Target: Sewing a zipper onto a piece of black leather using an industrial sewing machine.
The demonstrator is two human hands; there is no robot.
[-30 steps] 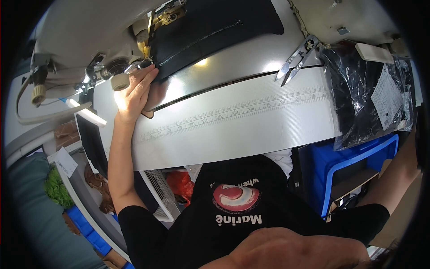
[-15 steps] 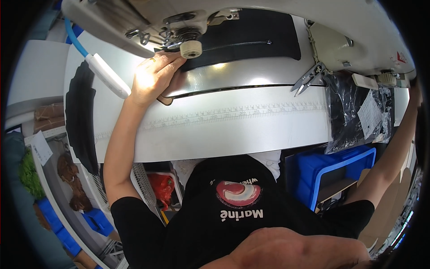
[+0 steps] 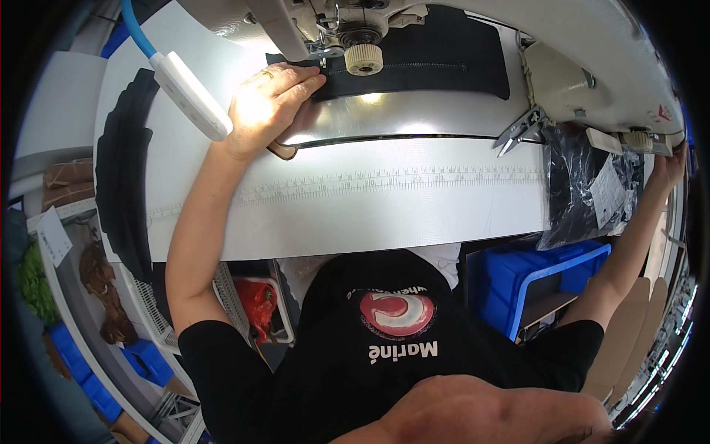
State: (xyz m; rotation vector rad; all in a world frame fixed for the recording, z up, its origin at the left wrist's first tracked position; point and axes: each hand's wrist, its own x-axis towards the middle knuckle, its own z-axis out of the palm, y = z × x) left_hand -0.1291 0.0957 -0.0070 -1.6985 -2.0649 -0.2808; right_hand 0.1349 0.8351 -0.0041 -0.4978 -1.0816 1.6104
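Note:
A black fabric piece with a zipper (image 3: 414, 78) lies on the sewing machine's shiny metal bed (image 3: 384, 111), partly hidden by the machine head. My left hand (image 3: 270, 100), wearing a ring, rests on its left end with fingers stretched out flat. The fingertips lie just left of the presser foot and needle area (image 3: 323, 63). Far to the right, my right hand (image 3: 669, 169) reaches up to the end of the sewing machine (image 3: 577, 78); its fingers are mostly hidden there, and what they touch cannot be made out.
Thread snips (image 3: 519, 129) lie right of the metal bed, beside a clear plastic bag with black contents (image 3: 584, 189). A white lamp (image 3: 192, 96) hangs close to my left wrist. Stacked black fabric (image 3: 126, 177) lies at the table's left. A blue crate (image 3: 536, 285) stands below right.
The whole view has shifted slightly, and more of my right hand now shows at the machine's end. My left hand still lies on the fabric by the presser foot.

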